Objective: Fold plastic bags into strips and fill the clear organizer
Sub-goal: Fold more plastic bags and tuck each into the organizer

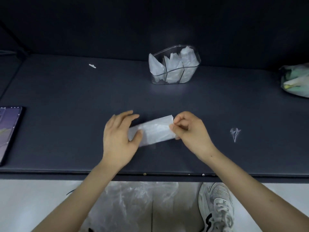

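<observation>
A white plastic bag folded into a short strip [156, 131] lies on the dark table between my hands. My left hand [119, 139] rests on the strip's left end, thumb on top and fingers straight above it. My right hand [189, 129] pinches the strip's right end between thumb and curled fingers. The clear organizer [174, 77] stands farther back, right of centre, with folded white bags upright in its three compartments.
A small crumpled scrap of clear plastic [235, 133] lies right of my hands. A tablet [8, 133] sits at the left edge, a bag of greenish items [295, 81] at the far right. Loose plastic bags [133, 203] lie on the floor beside a white shoe [217, 208].
</observation>
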Motion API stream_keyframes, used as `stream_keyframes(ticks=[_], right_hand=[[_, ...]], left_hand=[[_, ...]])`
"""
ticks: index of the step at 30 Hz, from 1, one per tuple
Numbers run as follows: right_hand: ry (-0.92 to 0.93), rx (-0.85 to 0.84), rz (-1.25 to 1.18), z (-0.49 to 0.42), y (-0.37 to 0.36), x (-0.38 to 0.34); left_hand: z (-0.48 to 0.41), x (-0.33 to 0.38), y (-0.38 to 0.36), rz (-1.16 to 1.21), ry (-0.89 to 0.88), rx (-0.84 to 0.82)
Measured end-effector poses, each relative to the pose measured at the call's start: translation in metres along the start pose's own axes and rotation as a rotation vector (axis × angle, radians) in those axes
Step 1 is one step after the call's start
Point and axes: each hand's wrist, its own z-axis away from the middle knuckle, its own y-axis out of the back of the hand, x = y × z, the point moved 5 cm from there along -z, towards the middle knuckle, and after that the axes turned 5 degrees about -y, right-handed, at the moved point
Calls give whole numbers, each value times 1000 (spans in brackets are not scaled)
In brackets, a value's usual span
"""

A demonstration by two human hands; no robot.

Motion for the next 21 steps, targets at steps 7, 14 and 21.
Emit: stream_keyframes(ticks=[7, 14, 21], right_hand=[[67, -257, 21, -14, 3, -36], [-222, -229, -244, 1, -19, -22], [-264, -190, -346, 6, -34, -15]], left_hand=[[-12, 1, -19, 753, 394, -523], [-6, 0, -17, 1028, 640, -204], [-1, 8, -17, 1073, 706, -179]])
